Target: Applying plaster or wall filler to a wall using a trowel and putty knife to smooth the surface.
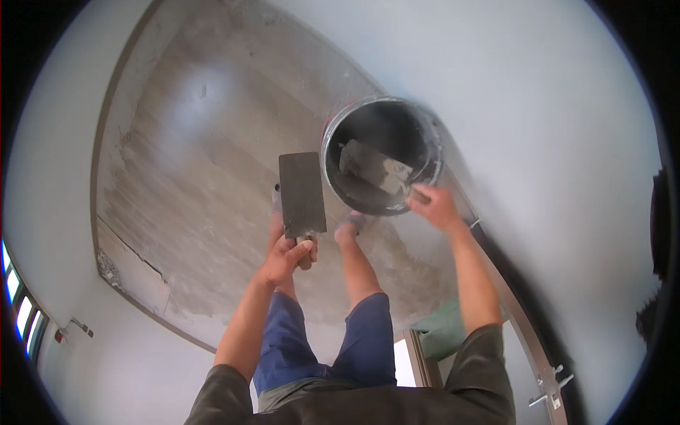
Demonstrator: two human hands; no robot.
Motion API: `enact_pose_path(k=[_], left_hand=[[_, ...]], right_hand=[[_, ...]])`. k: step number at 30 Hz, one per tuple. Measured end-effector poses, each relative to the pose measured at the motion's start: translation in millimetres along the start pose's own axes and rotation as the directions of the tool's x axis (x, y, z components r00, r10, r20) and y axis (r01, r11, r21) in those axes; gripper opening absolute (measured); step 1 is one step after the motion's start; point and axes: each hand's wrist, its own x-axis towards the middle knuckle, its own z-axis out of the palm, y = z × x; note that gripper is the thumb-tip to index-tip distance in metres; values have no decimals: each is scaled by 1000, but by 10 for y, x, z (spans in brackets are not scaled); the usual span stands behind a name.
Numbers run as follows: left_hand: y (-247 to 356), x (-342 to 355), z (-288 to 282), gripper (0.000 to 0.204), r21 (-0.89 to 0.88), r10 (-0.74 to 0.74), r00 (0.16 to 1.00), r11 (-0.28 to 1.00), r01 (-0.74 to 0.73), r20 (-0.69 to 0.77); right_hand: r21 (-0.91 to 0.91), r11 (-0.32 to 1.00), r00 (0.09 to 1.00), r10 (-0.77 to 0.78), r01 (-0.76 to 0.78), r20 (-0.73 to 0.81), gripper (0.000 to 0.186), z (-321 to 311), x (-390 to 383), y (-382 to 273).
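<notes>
My left hand [296,255] grips the wooden handle of a rectangular grey plastering trowel [302,190], its broad blade held out in front of my legs, left of the bucket. At the near rim of a round dark bucket [342,122], my right hand [433,205] is closed on the handle of a second trowel [379,170]. That trowel's blade reaches into the bucket, with pale grey material on it; how full the bucket is cannot be told.
A dusty, streaked floor [198,163] surrounds my feet. White walls [552,120] curve around it. A barred window [21,304] is at the left, a small wall fixture [81,327] near it. At lower right are a door edge with a handle [549,389] and a doorway [418,358].
</notes>
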Motion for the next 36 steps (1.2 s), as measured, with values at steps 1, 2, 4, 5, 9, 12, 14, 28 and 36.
enact_pose_path(k=[1,2,4,5,9,12,14,28,36], left_hand=[[88,-36,55,18,13,18,1000,1000,-18,6],[192,-55,141,15,29,6,1000,1000,-6,5],[455,-146,332,13,57,17,1000,998,-18,11],[605,-237,445,12,49,1,1000,999,-2,22],[1275,-610,1089,16,138,-62,991,989,45,120],[1618,-987,1502,16,204,-95,959,978,41,266],[1829,-1305,1777,14,205,-127,922,977,53,365],[2382,-2844,2339,14,181,-244,660,970,165,710],[2499,-2766,2007,11,365,-282,714,930,39,641]], right_hand=[[59,998,998,37,-34,-48,35,-25,-266,-131],[115,993,988,51,-34,-147,36,-39,-565,-245],[189,982,943,53,10,-327,37,-76,-1064,-612],[203,978,911,44,43,-409,37,-100,-1305,-868],[132,976,762,-47,172,-646,36,-68,-1962,-1618],[30,976,569,-102,217,-816,35,-6,-2132,-2054],[-10,977,431,-104,215,-896,34,1,-2142,-2330],[-69,997,101,-72,37,-992,29,212,-2754,-3097],[604,362,543,265,710,-797,30,-13,-3478,-3559]])
